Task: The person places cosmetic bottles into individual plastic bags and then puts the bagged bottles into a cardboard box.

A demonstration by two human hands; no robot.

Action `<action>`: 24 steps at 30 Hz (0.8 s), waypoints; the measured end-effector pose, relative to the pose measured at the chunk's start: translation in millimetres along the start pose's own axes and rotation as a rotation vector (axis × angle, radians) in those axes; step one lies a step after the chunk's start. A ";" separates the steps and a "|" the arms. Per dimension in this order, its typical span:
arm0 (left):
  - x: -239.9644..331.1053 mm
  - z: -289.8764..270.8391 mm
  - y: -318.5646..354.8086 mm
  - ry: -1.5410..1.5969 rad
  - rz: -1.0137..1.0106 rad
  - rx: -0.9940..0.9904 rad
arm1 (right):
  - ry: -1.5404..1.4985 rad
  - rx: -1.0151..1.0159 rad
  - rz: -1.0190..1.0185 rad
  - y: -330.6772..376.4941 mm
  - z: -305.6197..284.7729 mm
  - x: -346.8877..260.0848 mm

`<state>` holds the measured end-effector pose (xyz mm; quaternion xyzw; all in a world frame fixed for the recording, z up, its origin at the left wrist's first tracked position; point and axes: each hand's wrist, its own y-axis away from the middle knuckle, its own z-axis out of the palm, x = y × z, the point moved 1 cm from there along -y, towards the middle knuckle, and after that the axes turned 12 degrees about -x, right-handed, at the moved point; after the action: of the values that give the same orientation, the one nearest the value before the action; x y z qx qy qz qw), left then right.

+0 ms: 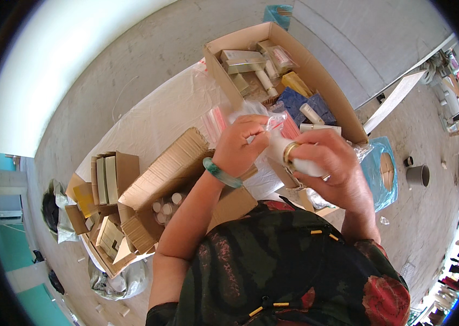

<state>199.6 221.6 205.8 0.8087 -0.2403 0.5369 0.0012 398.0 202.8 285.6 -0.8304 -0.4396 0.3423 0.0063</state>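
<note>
Head view: toward the left of your white-covered desk [151, 111] there's an open brown cardboard box [159, 169] with white round-topped bottles [167, 208] standing in it. Next over, your left grip [239, 144] is pinched together on some thin clear plastic film [276, 120]. Just beside that is the white cylindrical bottle with gold trim [306, 167], up off the desk, and your right grip [331, 167] is clamped around it, kinda blurry.
</note>
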 end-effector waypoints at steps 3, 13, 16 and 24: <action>2.2 0.3 0.2 0.081 -0.021 -0.006 | 0.078 -0.133 -0.014 1.0 13.8 2.8; -1.6 -8.0 10.2 0.262 -0.307 -0.030 | -0.178 0.394 0.121 13.2 -22.8 15.7; -2.1 0.0 12.1 0.508 -0.311 0.039 | -0.546 0.491 0.175 14.0 -18.7 19.1; -4.1 -6.9 9.5 0.739 -0.321 0.014 | -0.659 0.377 0.145 11.2 -20.6 24.9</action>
<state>188.6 216.6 202.8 0.5884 -0.0907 0.7862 0.1659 427.3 220.3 283.9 -0.6891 -0.2874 0.6652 -0.0073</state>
